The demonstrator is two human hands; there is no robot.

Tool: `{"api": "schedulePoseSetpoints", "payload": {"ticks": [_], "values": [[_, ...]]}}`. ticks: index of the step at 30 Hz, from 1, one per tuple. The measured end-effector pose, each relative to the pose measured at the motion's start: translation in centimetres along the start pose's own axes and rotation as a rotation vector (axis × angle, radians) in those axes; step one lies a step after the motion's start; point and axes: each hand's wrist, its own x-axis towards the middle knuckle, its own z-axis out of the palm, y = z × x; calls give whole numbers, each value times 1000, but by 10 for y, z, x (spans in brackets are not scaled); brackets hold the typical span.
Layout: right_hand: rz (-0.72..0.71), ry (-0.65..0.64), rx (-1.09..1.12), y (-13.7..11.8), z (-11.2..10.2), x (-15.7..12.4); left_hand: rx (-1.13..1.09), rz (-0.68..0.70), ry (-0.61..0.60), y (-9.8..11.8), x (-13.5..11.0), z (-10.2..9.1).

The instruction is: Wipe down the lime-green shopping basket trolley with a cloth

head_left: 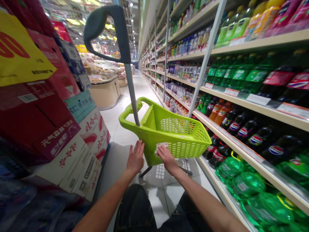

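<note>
centre: basket (188, 145) on the floor in the aisle, pull handle (106, 29) rising from its near-left corner | left hand (135, 158) flat on its left wall | right hand (166, 158) on near wall, cloth (161, 146) between | left: stacked cartons (60, 129) | right: shelves (258, 100) with bottles | far behind: counter (103, 91)

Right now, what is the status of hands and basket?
Left hand flat on green basket corner. Right hand holds white cloth against its wall. Drink shelves close on right.
</note>
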Motion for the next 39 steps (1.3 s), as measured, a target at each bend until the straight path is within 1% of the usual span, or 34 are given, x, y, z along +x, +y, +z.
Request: {"api": "schedulePoseSetpoints", "payload": {"ticks": [3,5,7,10,12,13,17,18,19,20,21,24,26,28,31,33,35,38,39], "values": [[9,94,19,-11,-12,47,3,-31,6,-4,2,-4],[23,126,12,-13,-13,65,6,-44,11,-6,2,-6],[7,88,2,-12,-7,62,15,-58,7,-8,1,-8],[-73,-19,22,-16,5,44,33,-94,-5,-16,-3,-11],[-94,-29,50,-25,5,48,36,-124,-14,-22,-5,-12],[-90,-8,65,-31,2,58,36,-139,-19,-24,-6,-12],[-69,110,74,-51,-10,120,37,-177,-26,-27,-6,-12],[-72,115,63,-52,-9,129,36,-176,-21,-26,-6,-11],[-80,103,50,-52,-6,132,34,-173,-17,-25,-6,-11],[-91,75,39,-51,0,128,31,-170,-14,-24,-6,-11],[-104,36,30,-49,7,118,26,-167,-15,-24,-7,-11],[-113,-87,25,-45,26,73,16,-166,-26,-23,-10,-11],[-85,-123,41,-43,28,55,13,-164,-29,-24,-11,-12],[-53,-91,70,-41,18,57,8,-158,-21,-23,-10,-12],[-7,58,88,-33,-4,84,-4,-127,0,-16,-3,-13],[19,123,69,-25,-11,94,-14,-98,14,-8,2,-15],[26,94,47,-17,-7,84,-22,-76,23,-1,8,-18],[9,-19,35,-11,7,48,-21,-58,25,5,12,-23],[11,-37,35,-10,10,38,-19,-54,22,6,13,-24]]}}
